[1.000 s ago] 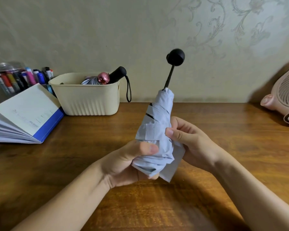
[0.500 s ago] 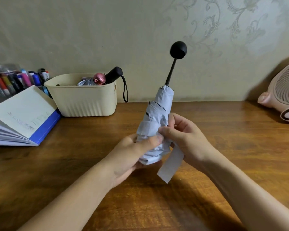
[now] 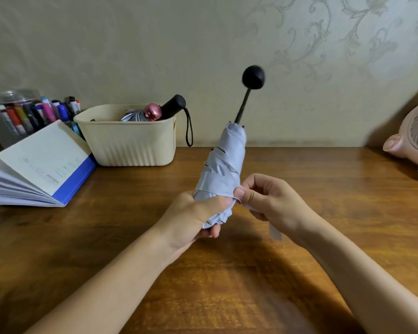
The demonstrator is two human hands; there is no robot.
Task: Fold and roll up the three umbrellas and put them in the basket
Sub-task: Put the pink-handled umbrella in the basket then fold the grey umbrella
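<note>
Far left of the grip: a jar of markers (image 3: 22,114) stands by the wall, and an open notebook (image 3: 41,162) lies in front of it.
Up and left of the grip: one cream basket (image 3: 130,145) stands on the table (image 3: 323,179), well apart from the hands.
In the basket: a pink-capped umbrella (image 3: 152,112) and a black-handled umbrella (image 3: 173,107), both leaning on the rim nearest the grip. The black one's wrist loop (image 3: 190,128) hangs outside.
Left hand (image 3: 196,213): wrapped around the lower end of the pale grey umbrella (image 3: 225,162), with the thumb across the folds. It holds the umbrella upright above the table.
Above the grip: the canopy looks wound close around the shaft, and the black ball handle (image 3: 253,76) sticks up at the top.
Right hand (image 3: 273,201): thumb and fingers pinch the closing strap (image 3: 275,233) just beside the left thumb. The strap's loose end hangs below the wrist.
Far right of the grip: a pink fan (image 3: 413,138) sits at the table's edge.
Done: two umbrellas appear rolled and put away, and the third appears rolled.
Left: the strap probably needs to be wrapped around and fastened, and then this umbrella goes up and left into the basket.
Count: three umbrellas, two in the basket and one in hand. One basket, two hands, one notebook, one fan. The markers are too crowded to count.
</note>
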